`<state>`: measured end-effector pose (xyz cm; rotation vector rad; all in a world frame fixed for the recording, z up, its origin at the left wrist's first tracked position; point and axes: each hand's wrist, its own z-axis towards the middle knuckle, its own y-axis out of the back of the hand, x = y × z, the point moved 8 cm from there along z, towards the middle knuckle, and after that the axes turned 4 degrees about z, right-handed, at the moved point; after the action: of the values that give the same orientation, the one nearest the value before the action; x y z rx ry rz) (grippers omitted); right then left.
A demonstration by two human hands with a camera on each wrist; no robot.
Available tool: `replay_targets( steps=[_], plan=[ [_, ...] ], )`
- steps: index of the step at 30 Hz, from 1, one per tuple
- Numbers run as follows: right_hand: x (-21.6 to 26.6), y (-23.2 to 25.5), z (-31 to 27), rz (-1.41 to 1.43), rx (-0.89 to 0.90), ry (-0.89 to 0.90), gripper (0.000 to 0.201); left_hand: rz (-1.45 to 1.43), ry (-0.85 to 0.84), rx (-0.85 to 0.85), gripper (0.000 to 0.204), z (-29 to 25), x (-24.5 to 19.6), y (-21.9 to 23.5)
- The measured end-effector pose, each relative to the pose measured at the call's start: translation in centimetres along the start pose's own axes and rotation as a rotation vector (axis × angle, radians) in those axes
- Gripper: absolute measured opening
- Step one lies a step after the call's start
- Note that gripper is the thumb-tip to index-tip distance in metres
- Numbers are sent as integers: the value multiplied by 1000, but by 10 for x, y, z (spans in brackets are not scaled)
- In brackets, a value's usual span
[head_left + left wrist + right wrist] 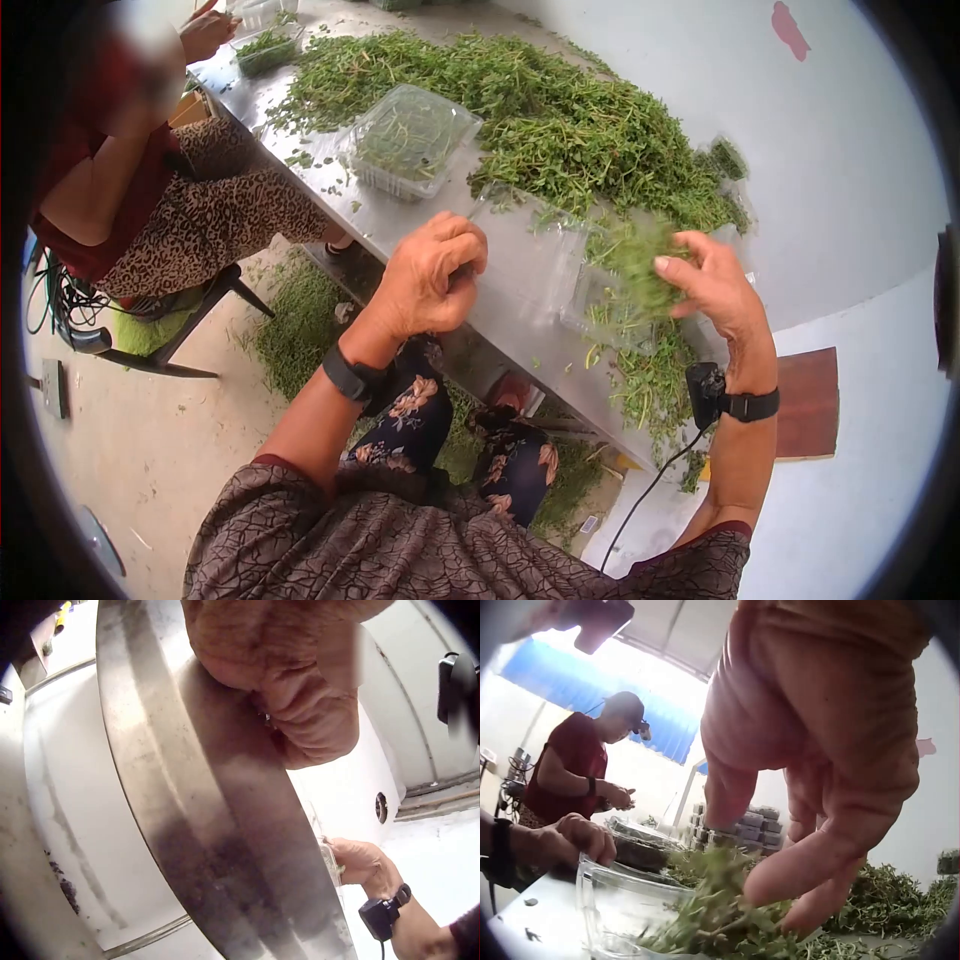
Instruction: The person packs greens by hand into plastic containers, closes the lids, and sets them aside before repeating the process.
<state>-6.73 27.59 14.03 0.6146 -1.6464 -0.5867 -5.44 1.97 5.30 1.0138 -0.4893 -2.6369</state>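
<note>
My left hand (435, 275) is curled over the near edge of the metal table (510, 335); nothing shows in its fingers. In the left wrist view this hand (300, 690) hangs close beside a brown-grey surface. My right hand (715, 285) holds a loose bunch of green sprigs (645, 265), blurred, over a clear plastic box (600, 305). Seen from the right wrist, the fingers of the hand (810, 772) are curled round the greens (720, 915) at the clear box's rim (592, 885). An open clear lid (530, 250) lies left of the box.
A large heap of greens (590, 130) covers the table's far side. A filled clear box (410, 140) stands left of it. Another person (100, 200) sits at the left. More greens (295, 320) lie on the floor; stacked boxes (757, 825) stand behind.
</note>
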Motion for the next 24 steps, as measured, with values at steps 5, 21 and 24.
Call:
replay_targets(
  steps=[5,21,24],
  plan=[
    [-6,-1,-6,-73,64,-52,52,-25,-6,-15,19,-2,1,1],
    [87,-90,82,-770,126,519,63,-45,-45,-5,20,-1,1,3],
    [89,-121,109,-931,146,558,62,-50,-45,-16,20,-1,1,3]
  ],
)
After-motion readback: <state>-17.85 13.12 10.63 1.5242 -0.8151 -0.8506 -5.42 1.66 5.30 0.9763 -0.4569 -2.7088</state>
